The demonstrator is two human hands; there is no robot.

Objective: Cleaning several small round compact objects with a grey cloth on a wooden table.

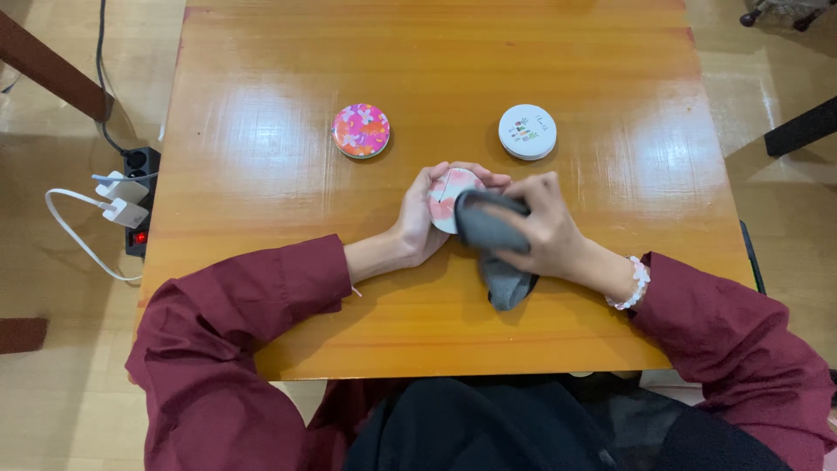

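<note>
Two hands meet at the table's (261,174) middle: the left hand (418,228) curls its fingers round a pale pink round tin (447,197), while the right hand (545,228) pinches a grey cloth (499,253) against it, with a floral tin (361,131) and a white tin (527,132) well apart beyond.

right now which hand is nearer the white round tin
Right. The right hand, gripping a grey cloth, sits just below the white round tin; the left hand is farther, down to its left.
</note>
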